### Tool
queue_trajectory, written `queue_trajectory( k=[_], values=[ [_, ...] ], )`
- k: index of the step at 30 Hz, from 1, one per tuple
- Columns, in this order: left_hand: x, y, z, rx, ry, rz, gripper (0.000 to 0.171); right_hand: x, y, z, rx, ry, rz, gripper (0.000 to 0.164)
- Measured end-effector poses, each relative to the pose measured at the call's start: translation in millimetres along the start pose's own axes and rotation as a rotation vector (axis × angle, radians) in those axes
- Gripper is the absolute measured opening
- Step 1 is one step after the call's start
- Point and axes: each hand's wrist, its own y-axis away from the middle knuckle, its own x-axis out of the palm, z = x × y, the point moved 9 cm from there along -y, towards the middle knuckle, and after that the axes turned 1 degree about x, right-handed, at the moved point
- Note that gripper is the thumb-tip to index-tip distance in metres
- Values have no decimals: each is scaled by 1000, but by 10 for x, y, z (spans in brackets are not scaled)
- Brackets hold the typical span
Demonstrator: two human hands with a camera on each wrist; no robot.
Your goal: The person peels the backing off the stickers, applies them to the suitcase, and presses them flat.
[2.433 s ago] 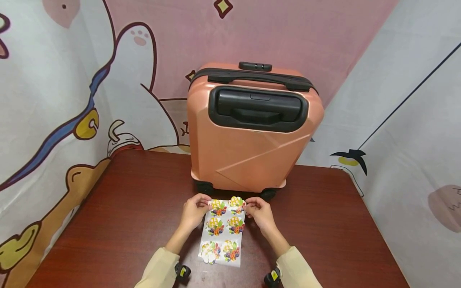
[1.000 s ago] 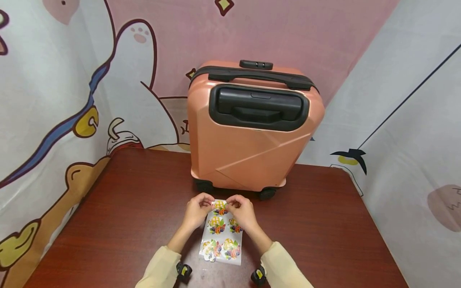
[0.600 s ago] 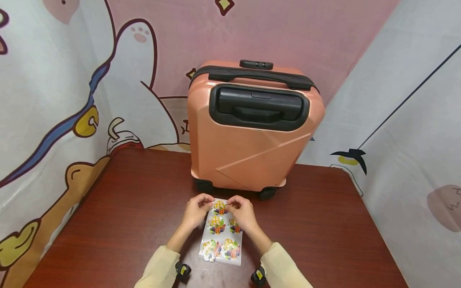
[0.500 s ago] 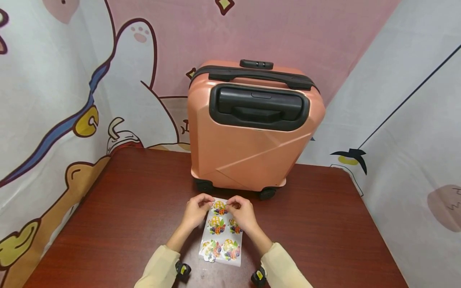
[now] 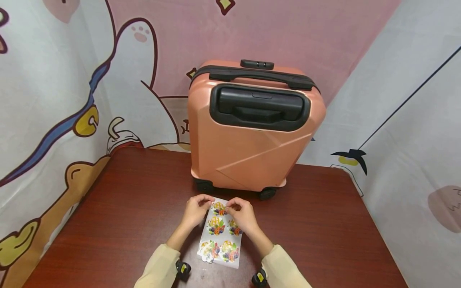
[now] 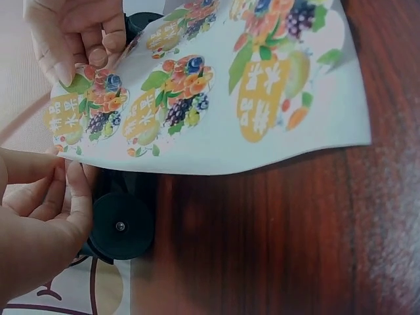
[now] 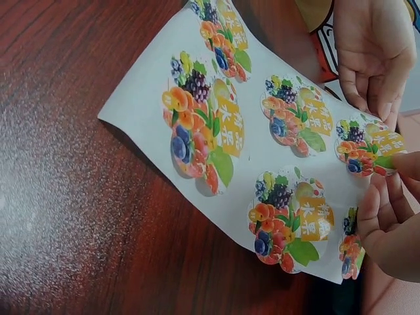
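Note:
A white sheet of fruit stickers (image 5: 222, 237) lies lengthwise before me, its far end slightly raised in both hands. My left hand (image 5: 194, 212) pinches the far left corner between thumb and fingers. My right hand (image 5: 245, 217) reaches across the far right part and pinches the edge of the far-left fruit sticker (image 7: 369, 147), as the right wrist view shows. The far-right sticker (image 7: 351, 241) is partly hidden under that hand. In the left wrist view several stickers with yellow labels fill the sheet (image 6: 216, 154), whose near edge curls above the table.
An orange hard-shell suitcase (image 5: 248, 158) stands upright just beyond the hands, with black wheels (image 5: 267, 193) on the dark red-brown table (image 5: 324, 232). A printed cloth (image 5: 281, 32) hangs behind and at both sides.
From the sheet's far right corner, my right hand has moved left onto the far-left sticker. The left hand has kept its hold. Lately the sheet's near end has swung slightly left.

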Motion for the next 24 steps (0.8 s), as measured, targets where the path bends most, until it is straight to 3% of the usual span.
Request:
queue_trajectory(
  k=[6,19,24],
  values=[
    [-6,-5,3,-15,6,5,8,-1,22,62,-11,10,2,4],
    [-3,-44,16,60,-64,11,11,6,21,17,5,-18,16,5],
    [-27,-64,41,56,-65,-5,13,-15,16,-3,11,-31,7,5]
  ],
)
